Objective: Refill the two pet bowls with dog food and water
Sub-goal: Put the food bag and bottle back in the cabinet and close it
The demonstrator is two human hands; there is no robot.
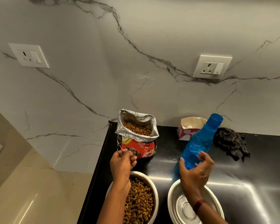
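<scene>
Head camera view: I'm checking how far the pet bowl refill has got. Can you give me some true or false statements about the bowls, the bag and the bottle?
1. The left bowl holds kibble. True.
2. The blue bottle has its cap off. False: the blue cap is on.
3. The dog food bag stands open with kibble inside. True.
4. The right bowl is full of kibble. False: its bare steel bottom shows, and there is no kibble in it.
5. The right hand grips the dog food bag. False: it grips the tilted blue bottle near its base.
</scene>
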